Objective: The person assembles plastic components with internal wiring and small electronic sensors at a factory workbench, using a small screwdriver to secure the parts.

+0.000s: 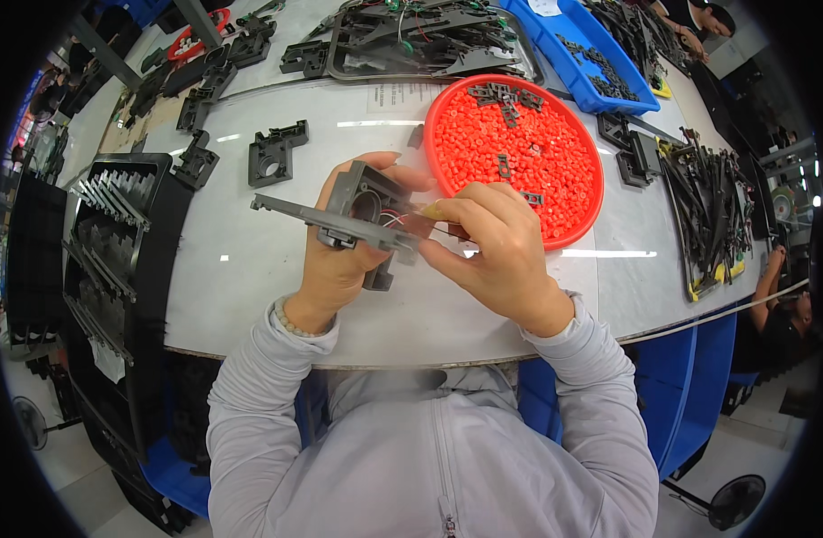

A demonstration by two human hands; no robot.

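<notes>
My left hand [332, 273] is wrapped round a dark grey plastic housing [347, 193] with a round opening, held above the table. A long flat dark plastic arm [299, 213] lies across the housing and sticks out to the left. Thin red and white wires [391, 218] show by the opening. At the housing's right side, my right hand [504, 248] has thumb and fingers closed in a pinch close to the wires. What sits between those fingertips is blurred, and I cannot make it out.
A round red tray [595, 184] holds small red parts and a few dark pieces. Behind it are a metal tray [338, 67] of black parts and a blue bin [640, 106]. A similar housing [269, 157] lies left; a black rack [156, 215] stands beside it. Black strips [707, 211] lie right.
</notes>
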